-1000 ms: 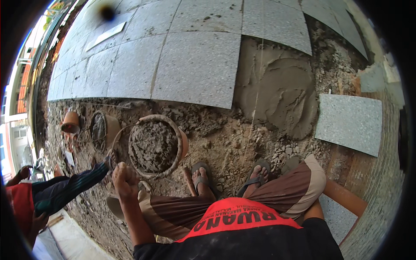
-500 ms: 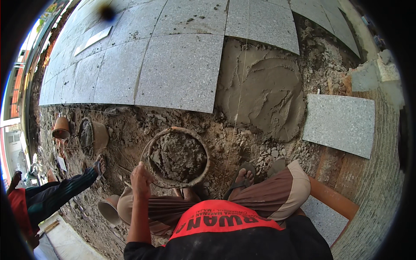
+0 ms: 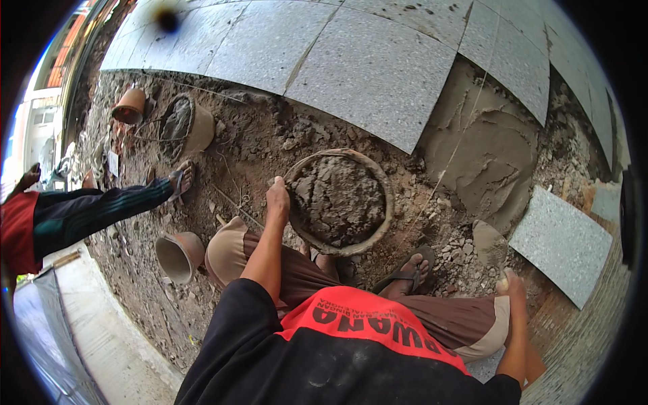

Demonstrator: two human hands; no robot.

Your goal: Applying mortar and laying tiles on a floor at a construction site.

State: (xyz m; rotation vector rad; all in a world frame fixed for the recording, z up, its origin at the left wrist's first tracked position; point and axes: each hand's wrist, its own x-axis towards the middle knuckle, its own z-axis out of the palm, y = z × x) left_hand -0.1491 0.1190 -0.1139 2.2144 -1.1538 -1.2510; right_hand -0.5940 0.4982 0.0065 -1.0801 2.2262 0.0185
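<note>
My left hand (image 3: 277,202) is closed at the left rim of a round bucket (image 3: 386,229) heaped with grey-brown mortar (image 3: 337,201); whether it grips the rim or the handle is hard to see. Beyond my right knee, my right hand (image 3: 513,282) is closed around the handle of a trowel. The trowel's mortar-smeared blade (image 3: 489,244) points away from me over the rubble. Ahead to the right, a spread bed of wet mortar (image 3: 482,152) lies against the laid grey speckled tiles (image 3: 378,67). A loose tile (image 3: 561,246) rests right of the blade.
A taut string (image 3: 466,128) crosses the mortar bed. Left stand a second mortar-filled bucket (image 3: 200,128), a small orange bucket (image 3: 129,106) and a tipped bucket (image 3: 181,256). Another person's leg (image 3: 108,212) reaches in at the left. Broken stones (image 3: 459,253) lie near my foot.
My view has turned, so the bucket and tiles sit farther right. My right hand, hidden before, now shows with the trowel. My left hand stays at the bucket.
</note>
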